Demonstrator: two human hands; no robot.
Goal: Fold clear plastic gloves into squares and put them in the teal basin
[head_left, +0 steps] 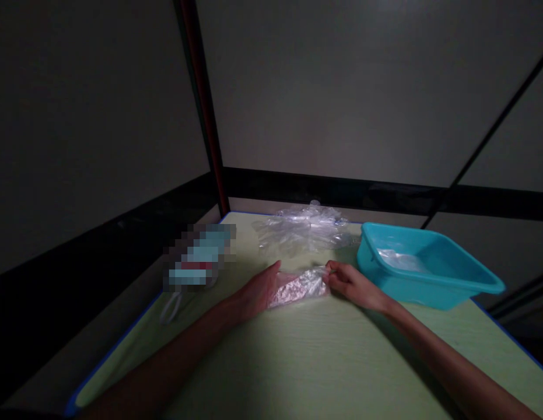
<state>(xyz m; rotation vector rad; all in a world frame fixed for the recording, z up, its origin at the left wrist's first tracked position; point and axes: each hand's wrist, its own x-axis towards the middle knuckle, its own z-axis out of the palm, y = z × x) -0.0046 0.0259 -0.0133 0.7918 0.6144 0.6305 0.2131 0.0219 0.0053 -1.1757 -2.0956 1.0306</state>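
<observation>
A crinkled clear plastic bag [300, 289] stretches between my two hands, just above the middle of the table. My left hand [259, 293] supports its left end, with the thumb raised and the fingers partly showing pink through the film. Whether those fingers lie inside or behind the plastic, I cannot tell. At the other end, my right hand [348, 283] pinches the bag's edge between thumb and curled fingers. Beyond both hands lies a loose pile of clear plastic bags [304, 227].
A turquoise plastic basin [433, 286] stands on the right, with a folded clear plastic piece [401, 261] inside. On the left lies a blurred-out item [201, 256] with a white loop [170, 308]. The pale green table [306, 361] has a blue edge; dark-banded walls rise behind and left.
</observation>
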